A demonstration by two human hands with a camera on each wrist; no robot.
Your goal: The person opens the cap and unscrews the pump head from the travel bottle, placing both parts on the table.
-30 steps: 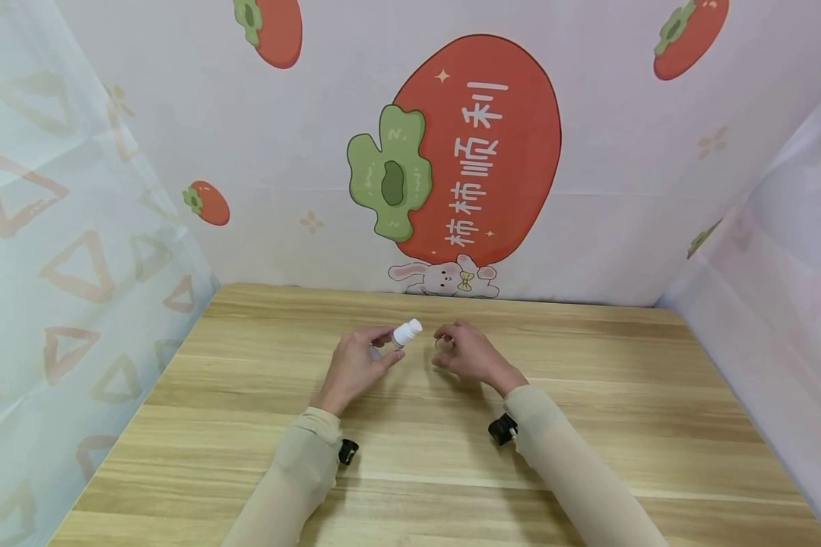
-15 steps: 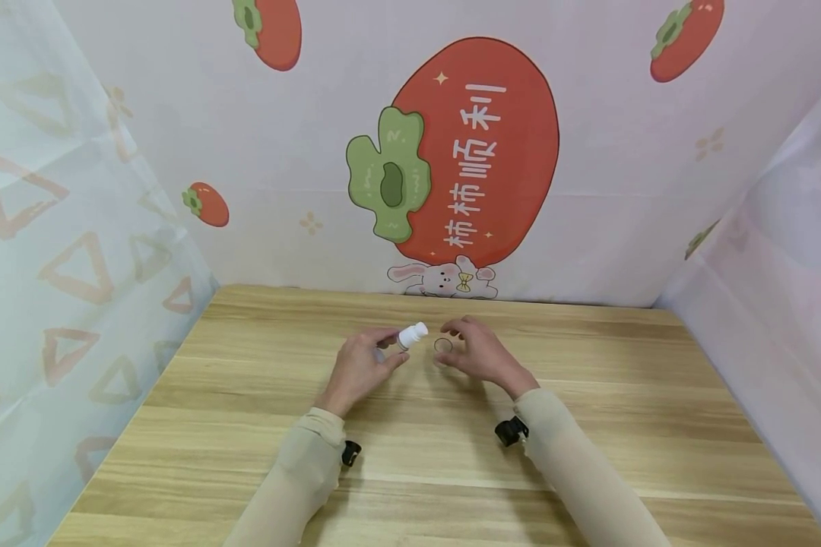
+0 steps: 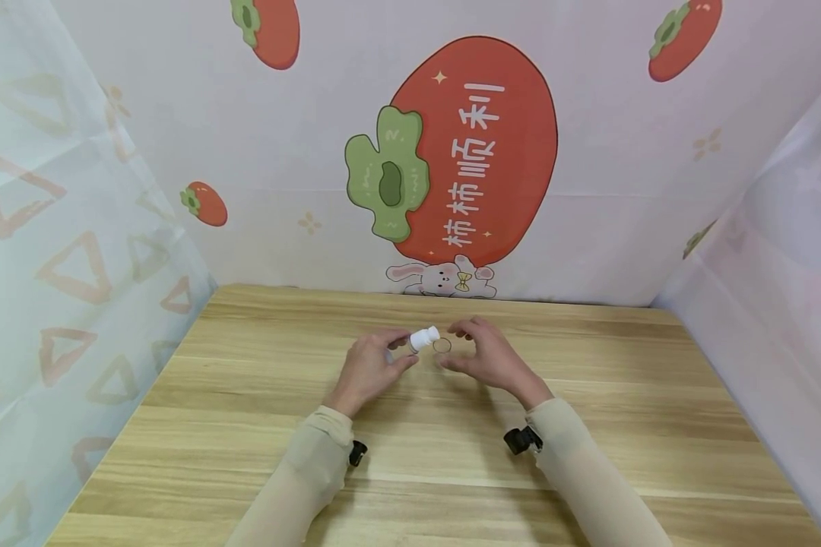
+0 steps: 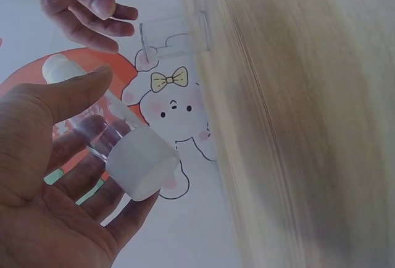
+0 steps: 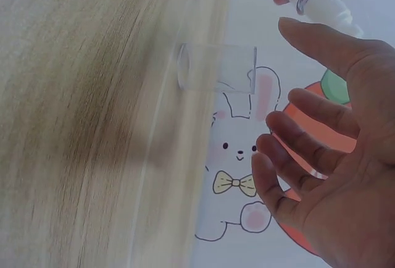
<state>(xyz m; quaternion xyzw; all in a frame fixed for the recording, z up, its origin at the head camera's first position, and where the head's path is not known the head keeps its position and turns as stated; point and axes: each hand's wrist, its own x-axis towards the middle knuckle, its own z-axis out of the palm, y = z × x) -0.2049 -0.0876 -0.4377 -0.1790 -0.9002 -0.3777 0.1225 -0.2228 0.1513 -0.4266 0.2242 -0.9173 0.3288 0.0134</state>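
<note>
In the head view my left hand (image 3: 369, 368) holds a small bottle (image 3: 423, 339) with a white top that tilts up to the right. The left wrist view shows its clear body between thumb and fingers, and its white base (image 4: 142, 163). A clear, open-rimmed cylindrical cap (image 5: 219, 67) stands upright on the table. The bottle is close to the cap in the head view; whether they touch cannot be told. My right hand (image 3: 489, 357) is just right of the cap, its fingers spread and relaxed, holding nothing, as the right wrist view also shows.
The wood-grain table (image 3: 438, 471) ends at a printed cloth backdrop (image 3: 301, 144) with a large persimmon and a rabbit. Cloth side walls (image 3: 48, 251) rise at left and right. A small black device sits at each wrist.
My right hand has drawn back to the right, its fingers coming away from around the clear cap, which now stands free. My left hand has moved right with the bottle, closer to the cap.
</note>
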